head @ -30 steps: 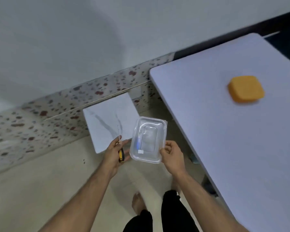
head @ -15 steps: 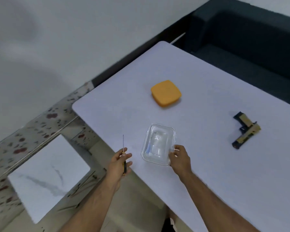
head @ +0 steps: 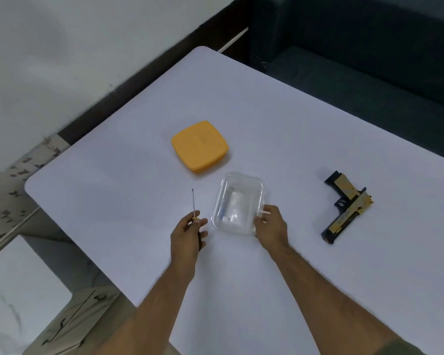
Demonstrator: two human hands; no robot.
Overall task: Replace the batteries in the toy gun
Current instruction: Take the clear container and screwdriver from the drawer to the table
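A black and tan toy gun (head: 345,206) lies flat on the white table (head: 292,139), to the right of my hands. My right hand (head: 271,224) grips the near right corner of a clear plastic container (head: 237,202) that rests on the table; something pale lies inside it, too blurred to name. My left hand (head: 187,233) is closed around the yellow and black handle of a thin screwdriver (head: 194,203), whose shaft points away from me. An orange lid (head: 199,146) sits just beyond the container.
A dark sofa (head: 369,60) stands behind the table's far edge. A white marble-patterned slab (head: 16,290) lies on the floor at the lower left, below the table's left edge (head: 87,257).
The view has swung from the floor onto the table. Both hands have carried the container and the screwdriver over the table, and the container now rests near the orange lid.
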